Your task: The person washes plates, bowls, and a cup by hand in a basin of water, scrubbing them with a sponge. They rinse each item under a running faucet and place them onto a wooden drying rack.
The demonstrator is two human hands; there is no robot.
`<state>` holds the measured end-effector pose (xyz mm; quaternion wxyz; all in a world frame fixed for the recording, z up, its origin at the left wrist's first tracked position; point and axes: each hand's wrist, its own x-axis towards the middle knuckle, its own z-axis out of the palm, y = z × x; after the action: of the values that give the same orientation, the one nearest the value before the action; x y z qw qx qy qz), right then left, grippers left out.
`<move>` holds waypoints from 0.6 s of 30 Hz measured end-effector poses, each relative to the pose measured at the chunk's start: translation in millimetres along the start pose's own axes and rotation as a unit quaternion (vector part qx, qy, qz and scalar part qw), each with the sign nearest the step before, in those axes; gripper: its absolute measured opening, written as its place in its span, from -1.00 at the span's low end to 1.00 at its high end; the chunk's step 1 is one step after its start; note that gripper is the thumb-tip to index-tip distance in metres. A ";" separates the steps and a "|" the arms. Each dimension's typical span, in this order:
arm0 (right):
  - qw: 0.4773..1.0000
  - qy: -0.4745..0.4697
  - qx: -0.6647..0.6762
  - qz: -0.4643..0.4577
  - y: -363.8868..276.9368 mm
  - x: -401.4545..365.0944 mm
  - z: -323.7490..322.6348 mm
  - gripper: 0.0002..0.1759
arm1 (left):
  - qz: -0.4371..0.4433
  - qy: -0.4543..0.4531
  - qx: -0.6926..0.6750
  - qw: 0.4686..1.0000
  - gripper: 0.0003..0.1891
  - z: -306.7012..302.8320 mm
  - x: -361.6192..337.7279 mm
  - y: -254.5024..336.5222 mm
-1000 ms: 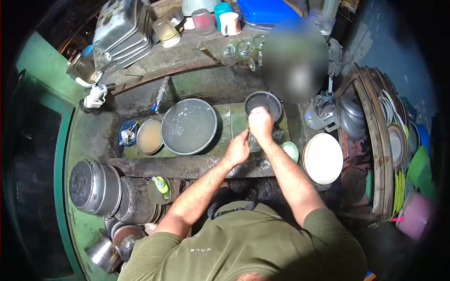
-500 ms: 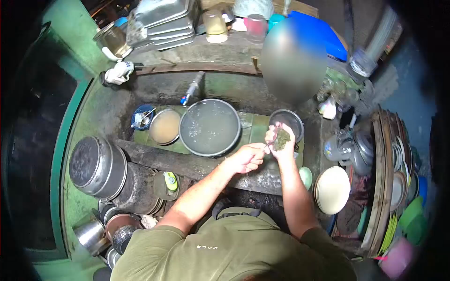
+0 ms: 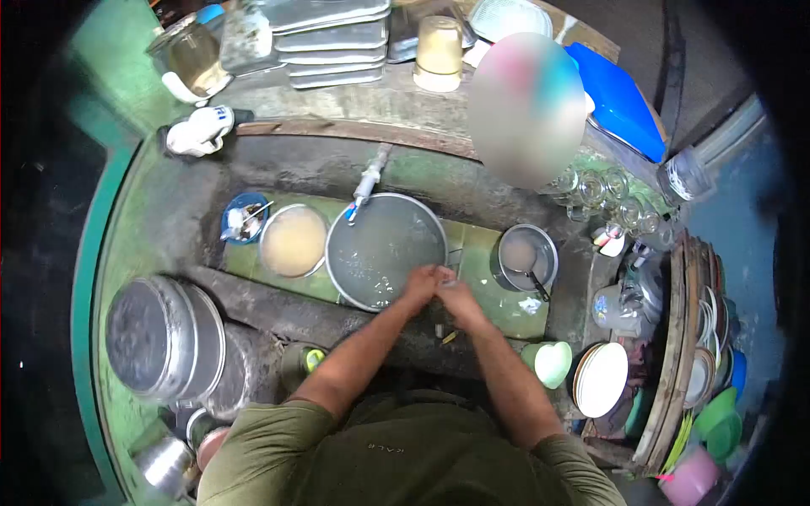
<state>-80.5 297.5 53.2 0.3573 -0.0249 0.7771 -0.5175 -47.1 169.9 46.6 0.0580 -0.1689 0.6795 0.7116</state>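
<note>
My left hand (image 3: pixel 421 287) and my right hand (image 3: pixel 459 304) meet at the lower right rim of a large metal basin (image 3: pixel 342 282) of cloudy water. Their fingers are curled against each other; what lies between them, if anything, is too small and blurred to name. Above the basin a tap (image 3: pixel 369 182) sticks out from the wall. To the right of my hands stands a metal pot (image 3: pixel 553 253) holding murky liquid and a dark-handled utensil (image 3: pixel 537 287). A bowl of tan liquid (image 3: pixel 294 240) is left of the basin.
A blue bowl (image 3: pixel 229 221) with utensils sits far left in the trough. Large pots (image 3: pixel 148 337) stand at the left. Green bowls (image 3: pixel 553 364), stacked plates (image 3: pixel 603 379) and a wooden rack (image 3: pixel 671 354) are at the right. Glass mugs (image 3: pixel 595 187) line the back right.
Both hands have moved left from the pot to the basin's edge. The green scrubber in my right hand and the utensil in my left no longer show there. A dark-handled utensil now shows in the pot.
</note>
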 end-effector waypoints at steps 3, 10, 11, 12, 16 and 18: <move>0.989 -0.017 -0.125 0.076 14.8 14.6 23.0 -0.72 | -0.029 0.033 -0.281 0.959 -0.75 -37.0 46.2 -63.1; 0.981 0.166 -0.034 0.098 74.4 -60.0 -59.3 -0.76 | -0.276 0.164 -0.330 0.887 -0.63 -150.1 80.7 -204.1; 0.973 0.158 -0.018 0.169 55.9 -88.5 -78.7 -0.77 | -0.296 0.161 -0.325 0.884 -0.62 -159.9 85.3 -212.4; 0.965 0.161 0.085 0.188 66.6 -109.3 -96.7 -0.81 | -0.315 0.162 -0.318 0.880 -0.60 -167.6 89.1 -218.6; 0.902 0.263 0.029 0.341 42.3 -196.7 -129.4 -0.63 | -0.387 0.186 -0.286 0.857 -0.50 -186.4 91.4 -223.0; 0.908 0.245 -0.021 0.340 82.0 -237.6 -146.3 -0.60 | -0.247 0.127 -0.276 0.920 -0.47 -182.3 88.9 -195.3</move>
<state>38.3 547.6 142.2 0.3094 0.3613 0.8120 -0.3383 -40.0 -9.4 -170.3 0.0966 -0.4299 0.3946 0.8063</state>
